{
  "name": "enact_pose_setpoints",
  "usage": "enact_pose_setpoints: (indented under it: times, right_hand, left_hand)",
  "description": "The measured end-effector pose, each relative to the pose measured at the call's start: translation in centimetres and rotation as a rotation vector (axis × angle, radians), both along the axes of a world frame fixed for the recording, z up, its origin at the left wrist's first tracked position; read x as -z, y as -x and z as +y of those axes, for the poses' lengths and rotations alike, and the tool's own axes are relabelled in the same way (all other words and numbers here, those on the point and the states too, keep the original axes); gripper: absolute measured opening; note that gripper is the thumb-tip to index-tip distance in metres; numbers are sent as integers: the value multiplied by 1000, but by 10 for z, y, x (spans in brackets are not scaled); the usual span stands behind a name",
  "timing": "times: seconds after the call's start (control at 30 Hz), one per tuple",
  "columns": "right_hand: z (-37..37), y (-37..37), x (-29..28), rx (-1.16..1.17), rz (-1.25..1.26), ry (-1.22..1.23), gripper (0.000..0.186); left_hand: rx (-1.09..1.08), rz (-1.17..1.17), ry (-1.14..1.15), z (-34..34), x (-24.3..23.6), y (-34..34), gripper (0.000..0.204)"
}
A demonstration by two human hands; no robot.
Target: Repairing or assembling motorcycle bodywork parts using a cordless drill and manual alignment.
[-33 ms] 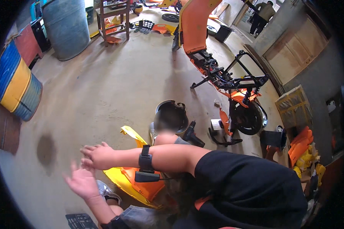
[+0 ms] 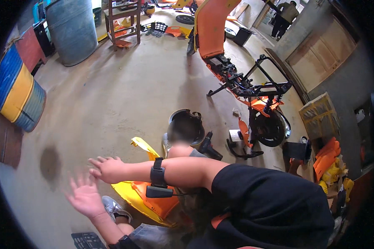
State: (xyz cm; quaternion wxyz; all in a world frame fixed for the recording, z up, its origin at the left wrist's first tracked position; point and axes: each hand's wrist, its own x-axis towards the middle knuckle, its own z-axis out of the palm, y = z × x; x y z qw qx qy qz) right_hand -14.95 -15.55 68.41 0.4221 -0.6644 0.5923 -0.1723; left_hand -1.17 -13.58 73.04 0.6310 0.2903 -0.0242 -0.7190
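My left hand (image 2: 84,198) is raised palm up at the lower left, fingers spread and smeared by motion, with nothing in it. Just above and to its right, my right hand (image 2: 109,170) reaches across with its fingers stretched out, also holding nothing. The two hands are close, and their fingertips nearly meet. A black strapped device (image 2: 158,182) sits on my right forearm. Under that forearm lie yellow and orange body panels (image 2: 143,203), partly hidden by the arm. A grey shoe (image 2: 112,207) shows beside my left wrist.
A cordless drill (image 2: 210,146) and a dark, round-rimmed, partly blurred thing (image 2: 186,124) are on the floor ahead. A stripped orange scooter (image 2: 237,79) stands at the right. Barrels (image 2: 70,33) and a wooden chair (image 2: 122,20) are at the far left. A person (image 2: 286,18) stands far off.
My left hand has drawn slightly left and away from my right hand, its fingers spreading wider. The right hand's fingers have opened a little; its arm has barely moved.
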Motion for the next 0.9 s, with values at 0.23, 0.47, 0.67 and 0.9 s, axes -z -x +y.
enact_pose_setpoints:
  times: [0.23,0.47,0.67,0.9]
  right_hand:
    - [2,-28,14,272,-928,-681,77]
    - [-5,-16,27,468,-1180,-835,74]
    - [2,-18,24,407,-946,-771,66]
    - [-3,-19,33,513,-900,-685,65]
  left_hand:
    - [199,-1248,513,20,101,31,69]
    - [426,-1208,343,25,77,36,60]
    - [333,-1099,173,29,96,33,57]
    - [268,-1242,241,23,88,43,55]
